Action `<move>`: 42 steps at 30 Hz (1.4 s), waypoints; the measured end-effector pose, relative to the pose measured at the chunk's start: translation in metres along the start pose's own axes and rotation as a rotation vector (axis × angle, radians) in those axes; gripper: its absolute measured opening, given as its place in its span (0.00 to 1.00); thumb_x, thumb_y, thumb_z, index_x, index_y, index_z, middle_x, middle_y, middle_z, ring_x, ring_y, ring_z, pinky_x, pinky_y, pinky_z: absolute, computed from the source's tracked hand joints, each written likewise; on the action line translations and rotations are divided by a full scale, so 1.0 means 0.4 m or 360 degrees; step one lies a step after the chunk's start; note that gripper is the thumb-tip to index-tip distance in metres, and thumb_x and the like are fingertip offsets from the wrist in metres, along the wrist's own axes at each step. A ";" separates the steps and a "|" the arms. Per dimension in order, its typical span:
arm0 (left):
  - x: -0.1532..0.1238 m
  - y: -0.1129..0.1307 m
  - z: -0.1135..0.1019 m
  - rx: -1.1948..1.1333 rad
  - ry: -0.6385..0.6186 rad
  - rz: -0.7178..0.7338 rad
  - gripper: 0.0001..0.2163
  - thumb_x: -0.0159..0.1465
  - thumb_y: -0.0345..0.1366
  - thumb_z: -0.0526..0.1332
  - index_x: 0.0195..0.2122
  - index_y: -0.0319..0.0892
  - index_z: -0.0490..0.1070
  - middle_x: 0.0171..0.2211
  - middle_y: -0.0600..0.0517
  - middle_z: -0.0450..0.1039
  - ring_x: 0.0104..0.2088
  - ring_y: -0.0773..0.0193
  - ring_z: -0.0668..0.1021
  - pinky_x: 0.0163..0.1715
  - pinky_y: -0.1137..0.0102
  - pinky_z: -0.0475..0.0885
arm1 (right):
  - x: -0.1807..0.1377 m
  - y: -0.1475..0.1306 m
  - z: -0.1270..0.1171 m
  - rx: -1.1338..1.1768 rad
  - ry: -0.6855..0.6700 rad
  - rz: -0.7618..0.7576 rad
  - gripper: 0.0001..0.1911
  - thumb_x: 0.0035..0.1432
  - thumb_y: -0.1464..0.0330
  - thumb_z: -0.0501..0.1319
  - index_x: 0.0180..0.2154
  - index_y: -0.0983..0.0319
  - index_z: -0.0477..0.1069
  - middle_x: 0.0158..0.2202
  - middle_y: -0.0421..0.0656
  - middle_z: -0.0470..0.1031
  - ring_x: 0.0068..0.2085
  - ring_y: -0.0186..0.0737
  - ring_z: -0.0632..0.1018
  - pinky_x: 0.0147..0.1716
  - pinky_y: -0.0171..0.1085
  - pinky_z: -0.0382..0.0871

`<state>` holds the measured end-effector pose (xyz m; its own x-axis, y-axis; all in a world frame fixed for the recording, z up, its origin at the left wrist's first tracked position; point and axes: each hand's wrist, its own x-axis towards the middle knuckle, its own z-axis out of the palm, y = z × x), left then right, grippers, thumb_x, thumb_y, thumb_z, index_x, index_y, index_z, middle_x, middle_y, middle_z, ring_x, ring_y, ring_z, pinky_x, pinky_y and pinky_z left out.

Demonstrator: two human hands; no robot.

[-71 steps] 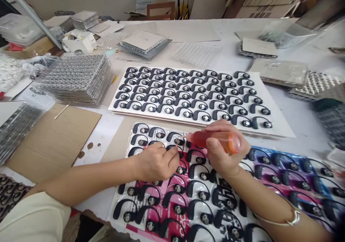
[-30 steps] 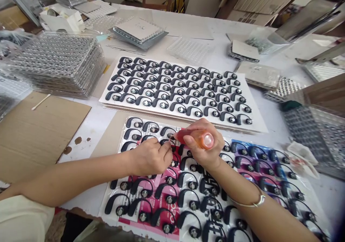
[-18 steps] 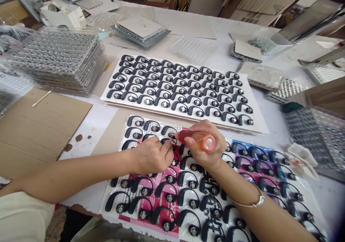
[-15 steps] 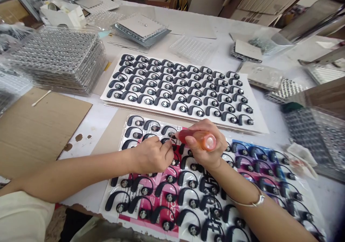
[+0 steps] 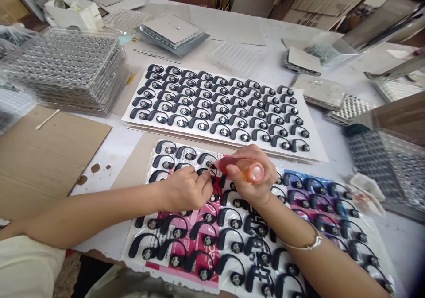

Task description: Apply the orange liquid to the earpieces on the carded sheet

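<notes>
My right hand (image 5: pixel 254 178) is closed round an orange squeeze bottle (image 5: pixel 244 168), whose tip points left at a black ear-hook piece (image 5: pixel 206 160). My left hand (image 5: pixel 186 189) rests fingers-curled on the near sheet, pinching at a black ear-hook piece just below that tip. Both hands sit over a colourful glossy sheet (image 5: pixel 335 187) covered with several rows of black ear-hook pieces. A silver bangle (image 5: pixel 303 245) circles my right wrist.
Beyond lies a white board (image 5: pixel 315 149) filled with rows of finished ear-hooks. Stacks of clear blister trays (image 5: pixel 66 72) stand at the left, brown cardboard (image 5: pixel 43 156) with a cotton swab (image 5: pixel 46 120) at near left. More trays (image 5: pixel 388 169) and boxes crowd the right and back.
The view has shifted a little. Both hands stay at the same spot on the near sheet, the bottle tip still at the same ear-hook.
</notes>
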<state>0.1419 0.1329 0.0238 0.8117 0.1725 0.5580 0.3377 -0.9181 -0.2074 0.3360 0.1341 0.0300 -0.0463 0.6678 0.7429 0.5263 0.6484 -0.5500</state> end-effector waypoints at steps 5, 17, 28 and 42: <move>-0.001 -0.001 -0.002 0.0007 0.0007 -0.0005 0.07 0.63 0.26 0.56 0.32 0.32 0.72 0.37 0.38 0.79 0.22 0.64 0.76 0.21 0.69 0.70 | 0.005 -0.005 0.002 -0.0040 0.0025 -0.0038 0.09 0.53 0.63 0.65 0.33 0.60 0.68 0.25 0.39 0.69 0.26 0.34 0.71 0.24 0.36 0.68; -0.001 0.001 -0.001 0.0025 0.0055 -0.0005 0.06 0.63 0.25 0.56 0.31 0.31 0.72 0.36 0.37 0.79 0.22 0.64 0.76 0.21 0.69 0.71 | 0.004 -0.007 -0.003 -0.0040 0.0048 0.0035 0.09 0.51 0.64 0.66 0.32 0.61 0.68 0.25 0.38 0.68 0.24 0.33 0.70 0.22 0.36 0.65; -0.001 0.000 0.003 0.0027 0.0051 -0.0002 0.06 0.63 0.25 0.56 0.32 0.30 0.72 0.36 0.37 0.79 0.22 0.65 0.76 0.21 0.69 0.70 | 0.004 -0.004 -0.008 -0.0083 0.0075 0.0010 0.08 0.52 0.66 0.65 0.30 0.61 0.68 0.25 0.38 0.70 0.25 0.33 0.70 0.23 0.36 0.65; -0.004 -0.001 0.001 0.0031 -0.0020 0.0021 0.06 0.64 0.26 0.56 0.33 0.31 0.72 0.37 0.36 0.78 0.22 0.65 0.76 0.22 0.69 0.71 | 0.001 0.006 -0.017 -0.0087 0.0169 0.0096 0.10 0.53 0.58 0.63 0.31 0.58 0.69 0.24 0.39 0.69 0.24 0.36 0.70 0.22 0.39 0.64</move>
<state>0.1407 0.1331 0.0228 0.8221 0.1653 0.5449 0.3363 -0.9132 -0.2303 0.3430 0.1335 0.0313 0.0756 0.6604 0.7471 0.5712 0.5854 -0.5754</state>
